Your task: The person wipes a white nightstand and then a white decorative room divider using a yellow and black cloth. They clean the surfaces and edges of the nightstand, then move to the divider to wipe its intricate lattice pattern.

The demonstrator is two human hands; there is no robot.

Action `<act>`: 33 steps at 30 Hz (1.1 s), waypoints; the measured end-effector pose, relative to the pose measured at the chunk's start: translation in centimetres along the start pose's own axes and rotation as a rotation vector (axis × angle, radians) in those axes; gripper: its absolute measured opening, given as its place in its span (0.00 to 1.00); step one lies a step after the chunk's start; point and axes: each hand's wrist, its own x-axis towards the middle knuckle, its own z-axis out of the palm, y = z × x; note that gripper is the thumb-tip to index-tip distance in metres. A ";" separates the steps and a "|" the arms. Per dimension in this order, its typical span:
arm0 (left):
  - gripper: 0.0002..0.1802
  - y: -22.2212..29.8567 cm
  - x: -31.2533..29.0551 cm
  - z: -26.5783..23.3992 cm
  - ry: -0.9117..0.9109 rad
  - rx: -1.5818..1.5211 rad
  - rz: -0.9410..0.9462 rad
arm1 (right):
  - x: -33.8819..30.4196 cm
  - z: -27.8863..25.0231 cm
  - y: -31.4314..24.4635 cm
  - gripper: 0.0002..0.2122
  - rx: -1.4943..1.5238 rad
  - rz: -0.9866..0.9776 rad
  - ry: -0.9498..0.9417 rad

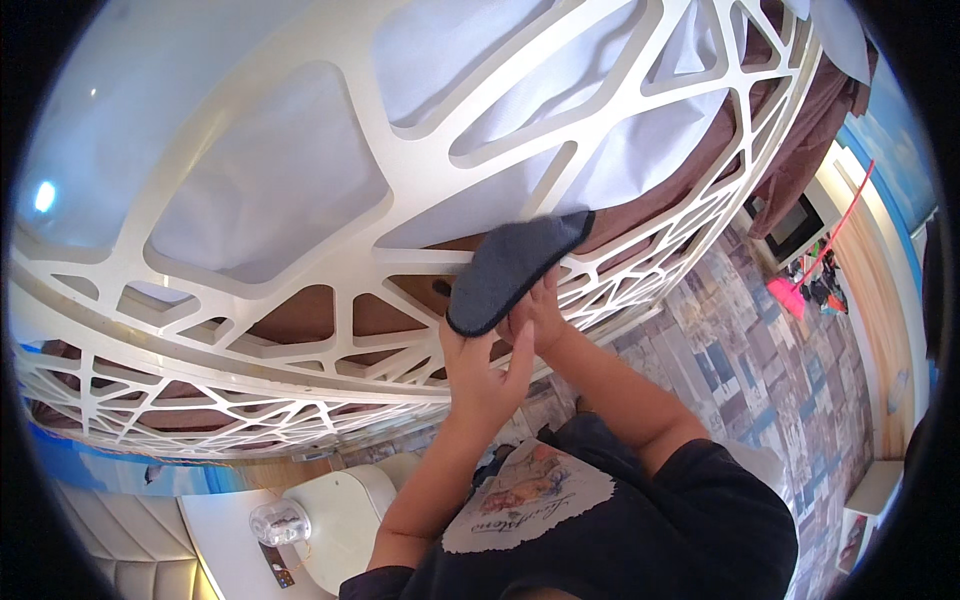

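Observation:
A folded dark grey cloth point(515, 262) with a black edge is held up in front of a white lattice panel point(385, 185) with irregular cut-outs. From its lower left end, my left hand point(478, 370) grips it; the thumb shows and the other fingers are partly hidden behind the fabric. My right hand point(540, 312) closes on the cloth's lower right side, close beside the left. Behind the lattice lie white sheeting point(270, 180) and brown fabric point(300, 315).
A pink broom point(788, 296) stands at the right, beside a small pile of mixed items point(825, 280). Patchwork-patterned flooring point(740, 370) stretches below the lattice. At lower left, a white rounded table point(340, 520) stands near a clear container point(280, 523).

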 end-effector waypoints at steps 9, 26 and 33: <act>0.18 -3.8 -6.7 -1.1 -0.104 0.043 -0.246 | -5.1 1.6 -5.6 0.25 0.278 0.262 -0.050; 0.29 -5.9 -6.5 5.2 -0.334 -0.163 -0.324 | -6.0 -2.3 1.4 0.24 -0.203 0.172 -0.339; 0.22 -6.4 -7.4 3.6 -0.401 -0.416 -0.476 | -6.9 -0.7 -2.9 0.23 0.333 0.533 0.113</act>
